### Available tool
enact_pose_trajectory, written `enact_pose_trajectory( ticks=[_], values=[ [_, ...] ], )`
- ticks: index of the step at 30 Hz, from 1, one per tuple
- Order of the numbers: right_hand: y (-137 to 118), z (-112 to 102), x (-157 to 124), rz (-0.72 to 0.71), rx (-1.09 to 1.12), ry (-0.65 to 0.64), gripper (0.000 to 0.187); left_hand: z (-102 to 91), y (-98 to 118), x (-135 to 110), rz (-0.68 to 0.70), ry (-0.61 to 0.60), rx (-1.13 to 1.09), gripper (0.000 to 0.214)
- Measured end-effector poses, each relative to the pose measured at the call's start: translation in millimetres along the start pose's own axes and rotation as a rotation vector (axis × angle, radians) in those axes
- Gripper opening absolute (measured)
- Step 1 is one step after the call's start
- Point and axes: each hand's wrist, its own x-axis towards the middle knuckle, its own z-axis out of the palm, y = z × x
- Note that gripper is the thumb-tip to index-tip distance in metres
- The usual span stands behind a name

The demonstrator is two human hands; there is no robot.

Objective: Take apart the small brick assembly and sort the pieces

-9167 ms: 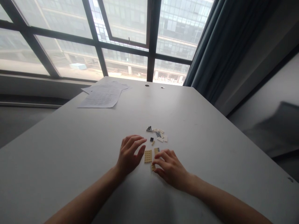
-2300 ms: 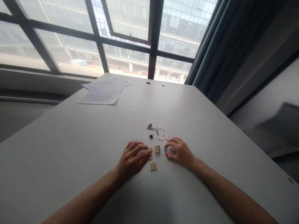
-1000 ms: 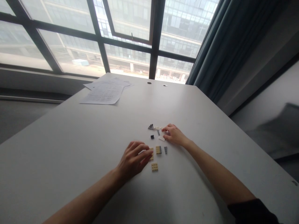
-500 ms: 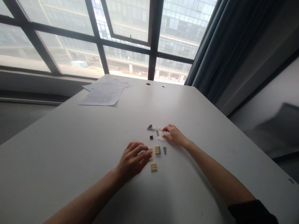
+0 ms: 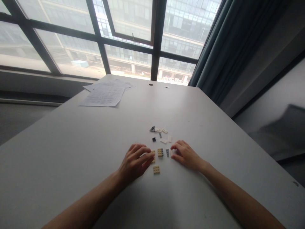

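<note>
My left hand [image 5: 135,159] rests on the table with curled fingers closed at the edge of a tan building-brick plate [image 5: 153,156], partly covered by the fingertips. Another tan plate [image 5: 156,169] lies nearer me. To the right of the left fingers is a tan and grey studded piece [image 5: 160,152], then a grey wedge plate [image 5: 167,153]. Beside that wedge, my right hand [image 5: 184,154] has thumb and index finger closed around a thin white brick piece [image 5: 171,153], mostly hidden by the fingers.
Beyond the hands lie a small black brick [image 5: 154,139], white tiles [image 5: 163,141], a small grey plate [image 5: 160,135], white studded pieces [image 5: 164,130] and a dark grey studded piece [image 5: 152,128]. Printed papers [image 5: 102,95] lie at the far left of the white table [image 5: 95,136].
My right hand has moved toward me from the white pieces to beside the grey wedge plate, bringing a thin white piece. My left hand has stayed in place.
</note>
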Motion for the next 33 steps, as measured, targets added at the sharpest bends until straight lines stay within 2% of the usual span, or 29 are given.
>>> enact_pose_trajectory(
  ticks=[12,21,27,33],
  values=[
    [0.7,7.4,1.6,-0.007,-0.004,0.045,0.021,-2.1,0.9,2.5,0.004,0.002,-0.002,0.015],
    [7.7,4.7,6.0,-0.009,0.085,0.087,0.027,-2.5,1.3,3.4,0.001,0.007,0.002,0.013],
    [11.9,-1.5,37.6,-0.039,0.039,0.178,0.036,-1.1,-0.1,1.1,-0.002,-0.004,0.011,0.011],
    [8.3,2.0,81.5,-0.122,-0.071,0.123,0.037,-1.2,-1.3,-0.1,0.000,0.001,0.009,0.013]
  ],
)
